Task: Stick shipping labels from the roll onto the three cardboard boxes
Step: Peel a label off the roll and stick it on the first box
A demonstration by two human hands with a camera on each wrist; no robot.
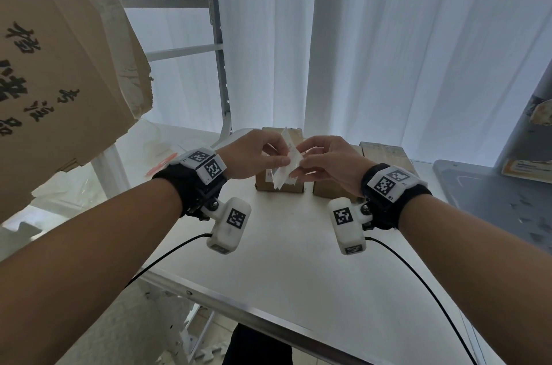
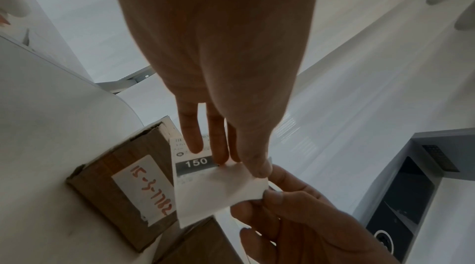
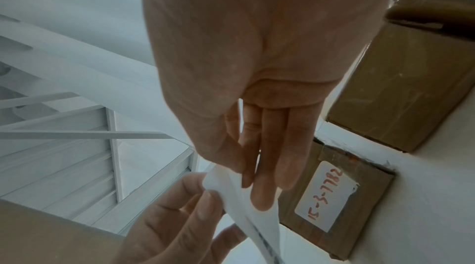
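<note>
Left hand (image 1: 254, 154) and right hand (image 1: 324, 161) fingers pinching shipping label (image 1: 286, 163), above cardboard boxes (image 1: 279, 184)

Black wristbands (image 1: 191, 185), white tagged cameras (image 1: 230, 224).

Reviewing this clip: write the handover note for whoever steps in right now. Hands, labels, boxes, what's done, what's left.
Left hand and right hand both pinch one shipping label, held in the air above the table, apparently being peeled.
Nearest cardboard box carries only a handwritten sticker; second box beside it, another box behind.
Done: no printed label seen on any box.
Left: apparently all three boxes. Roll not in view.
</note>
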